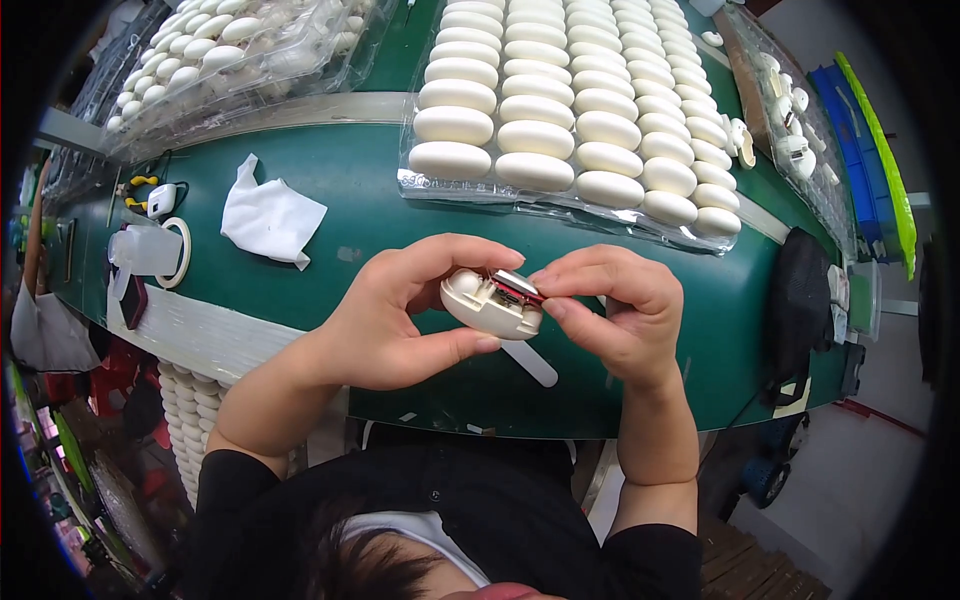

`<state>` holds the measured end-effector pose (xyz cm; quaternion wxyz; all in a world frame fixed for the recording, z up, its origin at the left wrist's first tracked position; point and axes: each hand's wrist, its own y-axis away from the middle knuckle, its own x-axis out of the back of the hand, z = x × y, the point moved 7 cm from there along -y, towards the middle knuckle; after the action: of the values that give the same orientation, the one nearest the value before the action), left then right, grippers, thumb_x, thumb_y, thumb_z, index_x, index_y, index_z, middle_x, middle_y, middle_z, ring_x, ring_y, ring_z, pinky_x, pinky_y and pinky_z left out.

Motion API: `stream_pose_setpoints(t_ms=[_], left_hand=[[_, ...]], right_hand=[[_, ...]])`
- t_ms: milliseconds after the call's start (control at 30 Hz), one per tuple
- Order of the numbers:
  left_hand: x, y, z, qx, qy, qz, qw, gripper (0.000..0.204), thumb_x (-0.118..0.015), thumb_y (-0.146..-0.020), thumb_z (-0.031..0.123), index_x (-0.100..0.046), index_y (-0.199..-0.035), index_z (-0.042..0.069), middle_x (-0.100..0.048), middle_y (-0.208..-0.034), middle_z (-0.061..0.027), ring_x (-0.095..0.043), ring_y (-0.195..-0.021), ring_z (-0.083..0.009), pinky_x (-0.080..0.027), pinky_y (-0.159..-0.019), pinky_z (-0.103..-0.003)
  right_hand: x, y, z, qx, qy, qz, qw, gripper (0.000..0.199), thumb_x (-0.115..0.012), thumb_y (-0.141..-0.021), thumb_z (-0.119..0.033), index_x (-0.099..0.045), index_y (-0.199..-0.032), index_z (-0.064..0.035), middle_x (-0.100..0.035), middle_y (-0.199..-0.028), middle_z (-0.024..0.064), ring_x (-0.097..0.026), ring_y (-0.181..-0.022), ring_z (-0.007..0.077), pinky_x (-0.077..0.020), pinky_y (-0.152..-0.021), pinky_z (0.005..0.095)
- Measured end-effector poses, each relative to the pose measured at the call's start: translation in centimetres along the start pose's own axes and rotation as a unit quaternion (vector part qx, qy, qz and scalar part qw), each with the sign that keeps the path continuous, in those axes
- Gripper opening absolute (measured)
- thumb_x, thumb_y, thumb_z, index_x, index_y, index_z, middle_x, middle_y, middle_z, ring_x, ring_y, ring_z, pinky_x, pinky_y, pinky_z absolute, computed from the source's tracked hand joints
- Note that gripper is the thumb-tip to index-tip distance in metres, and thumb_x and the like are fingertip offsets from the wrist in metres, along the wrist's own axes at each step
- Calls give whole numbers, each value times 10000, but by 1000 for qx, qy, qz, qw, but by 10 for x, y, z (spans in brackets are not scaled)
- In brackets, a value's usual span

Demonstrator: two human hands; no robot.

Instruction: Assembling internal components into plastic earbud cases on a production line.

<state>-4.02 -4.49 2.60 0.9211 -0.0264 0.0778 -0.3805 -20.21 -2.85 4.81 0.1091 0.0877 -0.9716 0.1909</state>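
My left hand [385, 310] is closed around a cream, rounded plastic shell [488, 312], thumb below and fingers above, tilted so its inside faces up. Inside the shell are moulded recesses and a rounded white bump. A small silver and dark part with red wires [516, 286] sits at the shell's right end. The fingertips of my right hand [620, 300] pinch this part at its edge; whether it is seated in the shell is hard to make out. Under the shell, a flat white stick with a rounded end [530, 364] lies on the green table mat [440, 400].
Rows of cream oval shells [535, 170] fill a clear plastic tray beyond my hands. More shells lie in stacked clear trays [250, 90] at the far left. A white cloth [270, 210], tape ring [176, 252] and small bottle [148, 250] lie left; a black bag [800, 310] lies right.
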Motion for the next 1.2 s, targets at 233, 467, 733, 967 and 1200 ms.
stream_pose_setpoints(t_ms=[233, 467, 733, 967, 1200], left_hand=[[0, -1, -5, 40, 78, -2, 996, 569, -731, -726, -44, -482, -1237, -36, -573, -1154, -116, -581, -1058, -168, -487, -895, -300], [-3, -1, -10, 121, 192, 19, 974, 578, -741, -722, 4, -483, -1237, -43, -616, -1083, -108, -604, -1011, -158, -493, -875, -287], [-2, -2, -11, 105, 198, 24, 974, 579, -723, -735, 40, -470, -1247, -57, -625, -1071, -118, -632, -980, -193, -543, -811, -301], [2, -1, -18, 125, 269, 23, 955, 624, -713, -744, 136, -443, -1266, -73, -610, -1077, -177, -646, -960, -260, -588, -746, -399], [0, -2, -22, 123, 355, 4, 927, 579, -663, -790, 168, -450, -1278, -59, -619, -1064, -182, -663, -887, -267, -572, -748, -362]], right_hand=[[-1, 4, -9, 47, 58, 44, 996, 172, -703, -683, 39, -683, -836, -37, -694, -796, 91, -679, -705, 202, -538, -632, 278], [-6, 4, -27, 210, 175, 3, 962, 198, -686, -651, 35, -670, -840, -22, -685, -806, 110, -664, -663, 218, -504, -544, 280], [-5, 3, -26, 175, 111, -4, 978, 215, -663, -646, 48, -680, -855, 1, -686, -840, 131, -670, -692, 243, -514, -568, 291], [-9, 2, -30, 214, 141, -9, 967, 261, -654, -672, 58, -682, -927, 16, -679, -918, 154, -676, -772, 270, -533, -621, 310], [-11, 2, -33, 243, 154, -10, 958, 331, -670, -686, 18, -658, -1017, 9, -667, -986, 149, -666, -823, 285, -538, -673, 334]])
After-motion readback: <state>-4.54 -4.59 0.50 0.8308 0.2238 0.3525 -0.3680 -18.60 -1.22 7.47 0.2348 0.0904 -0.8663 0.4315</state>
